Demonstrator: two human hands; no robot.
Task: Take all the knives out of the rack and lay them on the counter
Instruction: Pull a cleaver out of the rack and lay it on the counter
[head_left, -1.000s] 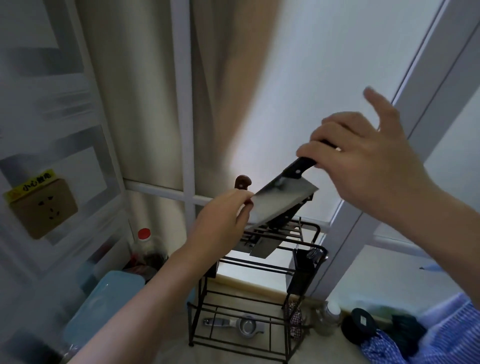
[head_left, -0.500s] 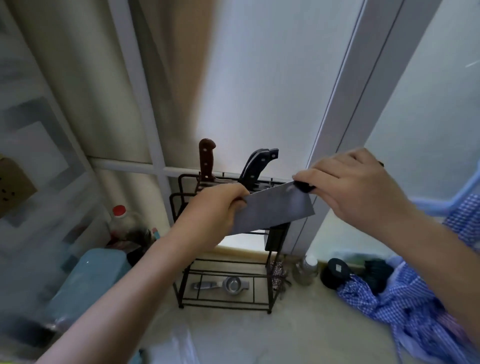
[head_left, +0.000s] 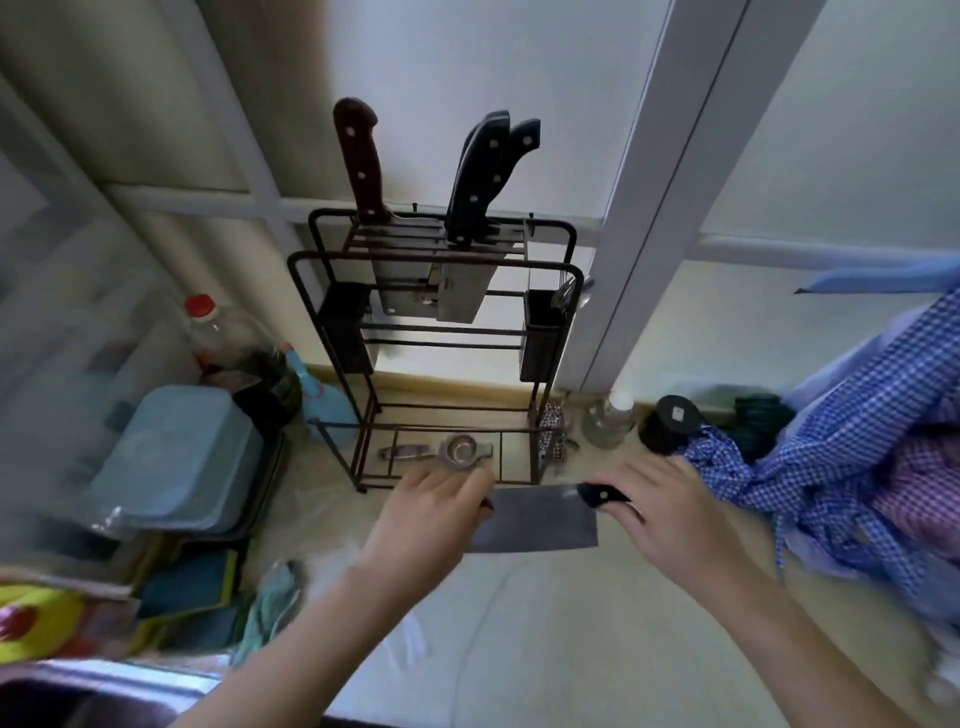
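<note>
Cleaver (head_left: 535, 522) held flat just above the counter (head_left: 545, 623), in front of the rack (head_left: 436, 270).
Right hand (head_left: 670, 514) grips its black handle; left hand (head_left: 431, 509) pinches the blade's far end. It looks heavy, rigid and sharp-edged, safest held by the handle.

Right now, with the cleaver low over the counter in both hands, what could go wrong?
The left hand pinches the cleaver by its bare blade; fingers could slip onto the edge as it is laid down. The checked cloth lies close beside the right hand on the handle and might snag it. Three knives stand in the rack, the two black handles tightly paired, so pulling one may drag the other.
</note>
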